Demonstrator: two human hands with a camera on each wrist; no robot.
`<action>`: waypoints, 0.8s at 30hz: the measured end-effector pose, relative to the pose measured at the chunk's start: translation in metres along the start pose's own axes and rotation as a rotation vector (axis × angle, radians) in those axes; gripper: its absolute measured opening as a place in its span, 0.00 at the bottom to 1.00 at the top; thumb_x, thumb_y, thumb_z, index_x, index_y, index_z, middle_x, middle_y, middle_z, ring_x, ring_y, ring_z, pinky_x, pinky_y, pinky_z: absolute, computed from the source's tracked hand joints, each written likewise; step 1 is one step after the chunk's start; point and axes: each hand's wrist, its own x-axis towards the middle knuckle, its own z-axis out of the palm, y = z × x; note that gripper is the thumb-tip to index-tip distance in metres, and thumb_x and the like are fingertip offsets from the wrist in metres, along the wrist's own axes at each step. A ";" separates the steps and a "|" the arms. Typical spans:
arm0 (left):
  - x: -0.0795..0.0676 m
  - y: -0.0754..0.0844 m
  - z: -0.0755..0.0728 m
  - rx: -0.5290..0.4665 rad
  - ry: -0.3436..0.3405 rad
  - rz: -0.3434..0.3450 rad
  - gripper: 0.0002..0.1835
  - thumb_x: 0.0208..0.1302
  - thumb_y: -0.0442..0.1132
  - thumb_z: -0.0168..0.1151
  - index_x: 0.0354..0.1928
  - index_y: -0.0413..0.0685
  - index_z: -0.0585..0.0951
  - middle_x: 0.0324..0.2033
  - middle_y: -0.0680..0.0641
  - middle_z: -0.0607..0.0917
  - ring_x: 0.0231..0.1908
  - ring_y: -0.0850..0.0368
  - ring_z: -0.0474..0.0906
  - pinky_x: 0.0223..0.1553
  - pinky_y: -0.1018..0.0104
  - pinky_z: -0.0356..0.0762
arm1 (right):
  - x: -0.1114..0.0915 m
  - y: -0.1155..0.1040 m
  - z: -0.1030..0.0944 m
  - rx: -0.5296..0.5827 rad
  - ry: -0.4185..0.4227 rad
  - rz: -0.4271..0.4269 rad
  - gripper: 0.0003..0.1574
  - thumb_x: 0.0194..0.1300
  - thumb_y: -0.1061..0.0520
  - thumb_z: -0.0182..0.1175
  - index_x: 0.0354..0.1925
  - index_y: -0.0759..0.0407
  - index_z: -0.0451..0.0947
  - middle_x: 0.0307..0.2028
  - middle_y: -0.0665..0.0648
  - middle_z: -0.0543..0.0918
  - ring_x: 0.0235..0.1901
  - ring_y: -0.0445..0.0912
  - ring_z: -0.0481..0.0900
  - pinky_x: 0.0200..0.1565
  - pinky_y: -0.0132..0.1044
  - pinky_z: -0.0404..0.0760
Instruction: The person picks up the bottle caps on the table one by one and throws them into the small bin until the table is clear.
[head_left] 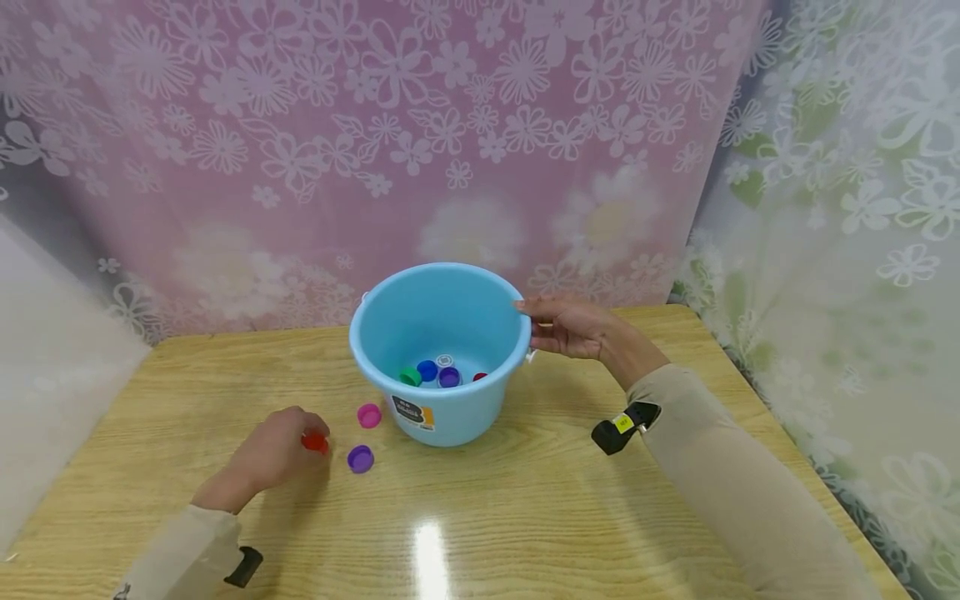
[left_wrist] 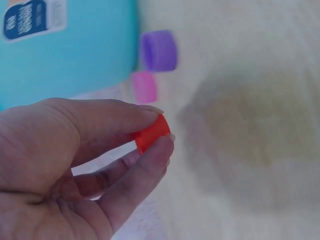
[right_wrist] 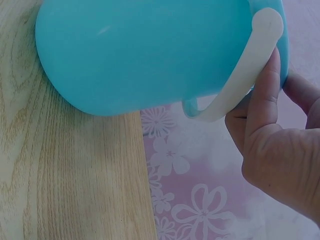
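Between thumb and fingertips my left hand [head_left: 279,450] pinches a red bottle cap [left_wrist: 153,134], held to the left of the bucket. The light blue bucket [head_left: 442,417] stands upright on the table, and its white handle [right_wrist: 245,75] hangs down on the right side. My right hand [head_left: 570,327] grips the bucket's right rim, thumb at the top edge and fingers outside. Inside the bucket lie several caps, among them a green cap [head_left: 410,377], a blue cap [head_left: 427,370] and a purple-and-white cap [head_left: 449,377]. On the table, a pink cap [head_left: 369,416] and a purple cap [head_left: 361,458] lie near my left hand.
The wooden table [head_left: 525,517] carries the bucket and loose caps. Behind it hangs a pink flowered curtain [head_left: 337,167], close to the back edge. A pale flowered curtain [head_left: 847,250] runs along the right side.
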 end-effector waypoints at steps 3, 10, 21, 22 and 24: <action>0.001 -0.002 -0.012 0.011 0.022 0.029 0.11 0.49 0.31 0.70 0.37 0.36 0.83 0.32 0.46 0.81 0.33 0.49 0.78 0.34 0.54 0.81 | 0.000 0.000 0.000 0.003 0.000 -0.002 0.26 0.69 0.56 0.58 0.58 0.70 0.66 0.33 0.59 0.77 0.30 0.45 0.81 0.35 0.33 0.84; 0.001 0.001 -0.040 0.032 0.061 0.050 0.12 0.51 0.30 0.68 0.39 0.33 0.83 0.32 0.43 0.81 0.32 0.47 0.77 0.32 0.54 0.81 | 0.000 0.000 -0.001 -0.002 -0.007 -0.002 0.24 0.69 0.55 0.59 0.56 0.69 0.68 0.33 0.59 0.77 0.29 0.45 0.81 0.36 0.34 0.85; 0.009 0.021 -0.089 0.065 0.105 0.034 0.14 0.56 0.32 0.66 0.44 0.32 0.81 0.37 0.37 0.81 0.35 0.43 0.78 0.33 0.51 0.80 | 0.000 0.001 -0.001 0.005 -0.005 -0.001 0.26 0.69 0.56 0.58 0.58 0.70 0.65 0.34 0.60 0.77 0.30 0.45 0.81 0.34 0.34 0.85; 0.011 0.023 -0.093 0.065 0.113 0.038 0.14 0.56 0.32 0.66 0.44 0.32 0.81 0.38 0.37 0.81 0.35 0.42 0.78 0.33 0.50 0.80 | 0.000 0.001 -0.001 0.003 -0.004 -0.002 0.26 0.69 0.56 0.58 0.58 0.70 0.66 0.34 0.60 0.77 0.30 0.45 0.81 0.34 0.34 0.85; 0.013 0.028 -0.101 0.063 0.118 0.043 0.15 0.56 0.32 0.66 0.45 0.31 0.81 0.39 0.36 0.81 0.37 0.41 0.78 0.35 0.49 0.80 | 0.000 0.001 0.000 0.003 0.001 -0.001 0.25 0.69 0.56 0.58 0.58 0.69 0.66 0.34 0.60 0.76 0.30 0.45 0.81 0.34 0.34 0.85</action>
